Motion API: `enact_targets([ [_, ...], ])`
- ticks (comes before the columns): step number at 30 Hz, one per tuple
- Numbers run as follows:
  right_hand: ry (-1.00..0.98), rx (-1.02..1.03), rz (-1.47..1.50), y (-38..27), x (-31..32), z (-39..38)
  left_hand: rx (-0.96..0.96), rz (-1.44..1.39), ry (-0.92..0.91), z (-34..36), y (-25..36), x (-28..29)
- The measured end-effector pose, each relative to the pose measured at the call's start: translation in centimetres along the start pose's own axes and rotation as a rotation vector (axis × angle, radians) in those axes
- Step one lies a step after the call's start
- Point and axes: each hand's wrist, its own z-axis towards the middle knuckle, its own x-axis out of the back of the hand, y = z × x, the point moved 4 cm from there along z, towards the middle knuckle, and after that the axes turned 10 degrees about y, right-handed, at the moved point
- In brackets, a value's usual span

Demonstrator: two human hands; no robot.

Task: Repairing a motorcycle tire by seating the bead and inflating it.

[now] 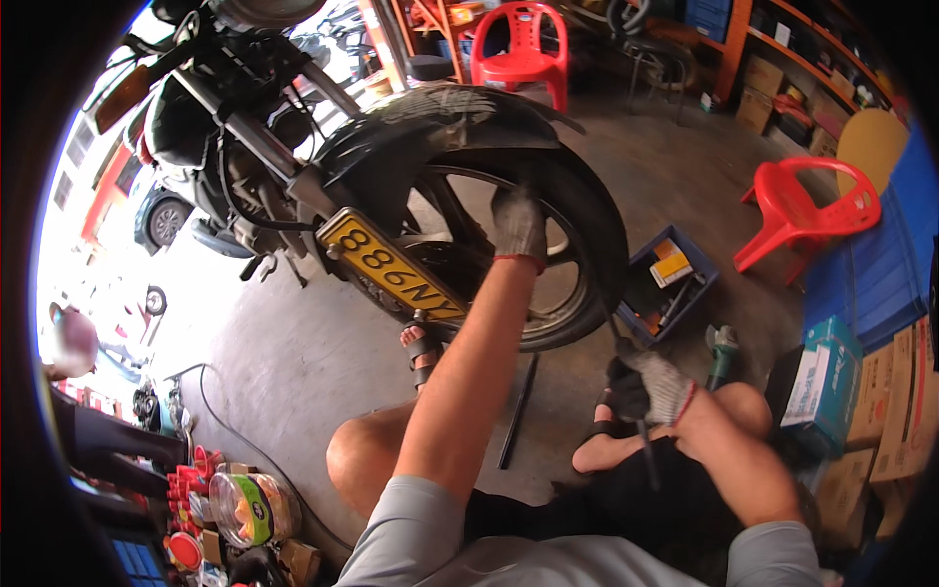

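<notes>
My left hand (519, 227), in a grey knit glove, reaches to the inner edge of the motorcycle wheel's tyre (594, 220). Its fingers are blurred and partly hidden against the wheel rim (562, 318), so their grip cannot be made out. Low on the right, my right hand (648, 385), in a grey glove with dark fingers, is wrapped round a dark metal bar (650, 460) that looks like a tyre lever. The bar's upper end points to the tyre's lower right edge; whether it touches is unclear. The wheel sits under a black mudguard (440, 122).
A blue crate (696, 303) with tools stands right of the wheel, near an angle grinder (722, 350). Another dark bar (518, 411) lies on the floor. Red chairs (812, 210) stand beyond. Boxes (827, 386) line the right; a cable (240, 430) runs along the left.
</notes>
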Motion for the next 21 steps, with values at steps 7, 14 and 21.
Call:
enact_targets([
  [7, 0.269, 0.173, -0.568, -4.6, 0.7, -5.0, -0.166, -0.021, 0.057, -1.9, -3.5, 0.6],
  [14, 0.332, 0.068, -0.633, -5.7, 1.2, -6.0, -0.028, 0.113, -0.169, -8.4, 1.8, 0.4],
  [21, 0.357, 0.127, -0.658, -5.4, 0.6, -6.3, -0.046, 0.024, -0.181, -8.6, 3.0, 0.4],
])
